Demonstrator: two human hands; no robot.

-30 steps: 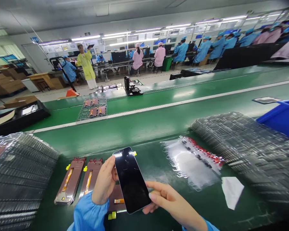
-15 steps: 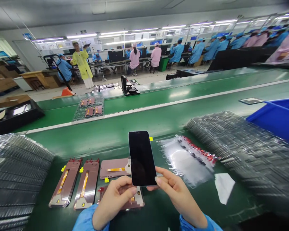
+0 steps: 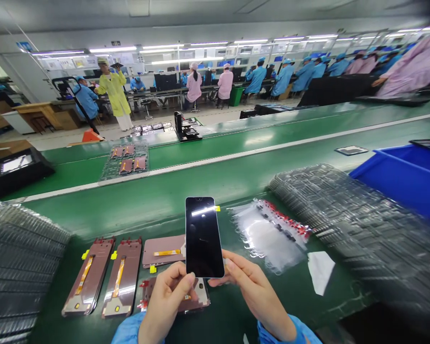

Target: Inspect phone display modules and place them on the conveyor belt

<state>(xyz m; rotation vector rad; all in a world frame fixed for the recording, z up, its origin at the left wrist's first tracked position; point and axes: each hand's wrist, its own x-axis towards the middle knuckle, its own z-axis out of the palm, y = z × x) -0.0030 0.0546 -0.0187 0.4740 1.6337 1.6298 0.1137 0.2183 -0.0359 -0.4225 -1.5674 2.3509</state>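
"Phone screen [image 3: 204, 243]: position? Take a clock centred on it, 12 pointing away from the wearer."

"Middle of view, held above the green bench [image 3: 229, 317], glossy black face toward the wearer. Yellow tab [image 3: 218, 209] juts from its edge at 1."

"State of the hands?"

"Left hand [image 3: 166, 296] at 7: fingers curled, thumb at the lower left corner, pinching the screen. Right hand [image 3: 252, 286] between 4 and 5: thumb and forefinger nearly closed on the lower right edge, other fingers loosely bent. Fingertips behind the screen are hidden."

"Items close by?"

"Brown panel [image 3: 161, 251] lying crosswise at 9, its end covered by the screen. Second panel [image 3: 202, 292] at 6, partly behind the left hand. Two lengthwise piles between 8 and 9: outer pile [image 3: 89, 277], inner pile [image 3: 122, 279], side by side. Orange strips show on them."

"Right side?"

"Clear film with red tabs [image 3: 272, 236] at 3. White paper [image 3: 320, 272] between 3 and 4. Clear tray stack [image 3: 361, 229] at 3, farther out; blue bin [image 3: 401, 177] between 2 and 3, beyond the stack."

"Remaining?"

"Another tray stack [image 3: 17, 267] at 9, well apart from the screen. Tray of four brown panels [image 3: 105, 171] between 10 and 11, on the belt [image 3: 236, 148]. Black stand [image 3: 184, 129] near 12. Co-worker in yellow [image 3: 116, 95] stands at 11."
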